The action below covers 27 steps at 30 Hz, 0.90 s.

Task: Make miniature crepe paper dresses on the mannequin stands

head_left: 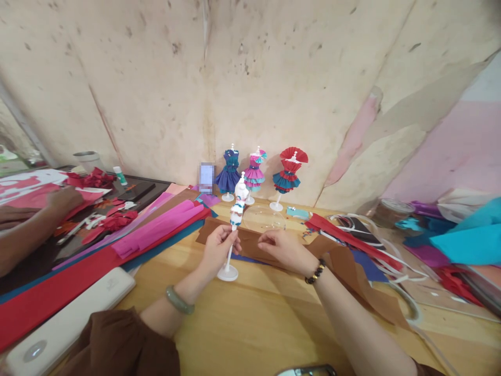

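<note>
My left hand [219,249] is closed around the thin white pole of a small dress-form mannequin [240,193], which stands nearly upright on its round base. The mannequin is white, with narrow bands of brown, white and blue ruffle around its waist and hips. To the right, my right hand [284,249] hovers above a strip of brown crepe paper [340,263], fingertips drawn together. Whatever those fingertips may hold is too small to make out. Behind the mannequin lies a clear round dish [264,216] with tiny beads.
Three dressed mannequins, one blue [228,172], one pink [254,172] and one red and teal [287,172], stand by the wall. A phone [206,178] leans left of them. Crepe paper rolls [156,227] and a white power bank [74,318] lie left. Another person's hand [64,201] rests far left.
</note>
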Each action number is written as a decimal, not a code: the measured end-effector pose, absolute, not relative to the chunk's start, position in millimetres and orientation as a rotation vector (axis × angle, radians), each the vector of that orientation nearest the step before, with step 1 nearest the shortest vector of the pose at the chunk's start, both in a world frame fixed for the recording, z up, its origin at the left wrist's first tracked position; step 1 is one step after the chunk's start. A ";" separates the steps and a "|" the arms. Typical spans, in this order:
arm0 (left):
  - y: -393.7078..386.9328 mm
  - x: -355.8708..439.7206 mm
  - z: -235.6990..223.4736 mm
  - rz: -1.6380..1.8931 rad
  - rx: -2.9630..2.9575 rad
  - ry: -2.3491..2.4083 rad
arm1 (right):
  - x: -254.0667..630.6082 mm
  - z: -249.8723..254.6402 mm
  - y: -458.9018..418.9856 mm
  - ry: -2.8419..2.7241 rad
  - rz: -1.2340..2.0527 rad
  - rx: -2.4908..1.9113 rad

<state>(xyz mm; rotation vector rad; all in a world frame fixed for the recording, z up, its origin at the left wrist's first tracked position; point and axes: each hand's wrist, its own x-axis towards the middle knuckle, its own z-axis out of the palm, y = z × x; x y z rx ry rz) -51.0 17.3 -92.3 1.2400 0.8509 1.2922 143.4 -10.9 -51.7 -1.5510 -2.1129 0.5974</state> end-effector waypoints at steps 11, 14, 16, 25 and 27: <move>16.7 -52.7 -93.9 1.187 1.293 0.817 | 142.8 -54.1 -12.6 -2.166 0.691 -1.521; 17.7 -52.8 -94.5 1.191 1.309 0.831 | 142.7 -55.1 -12.6 -2.183 0.721 -1.533; 18.8 -52.8 -94.8 1.200 1.321 0.841 | 142.2 -55.2 -13.0 -2.201 0.722 -1.533; 14.3 -56.5 -96.9 1.223 1.723 0.973 | 138.8 -51.6 -15.5 -2.313 0.721 -1.511; 11.6 -57.7 -97.5 1.217 1.830 1.013 | 137.1 -51.2 -16.4 -2.361 0.721 -1.488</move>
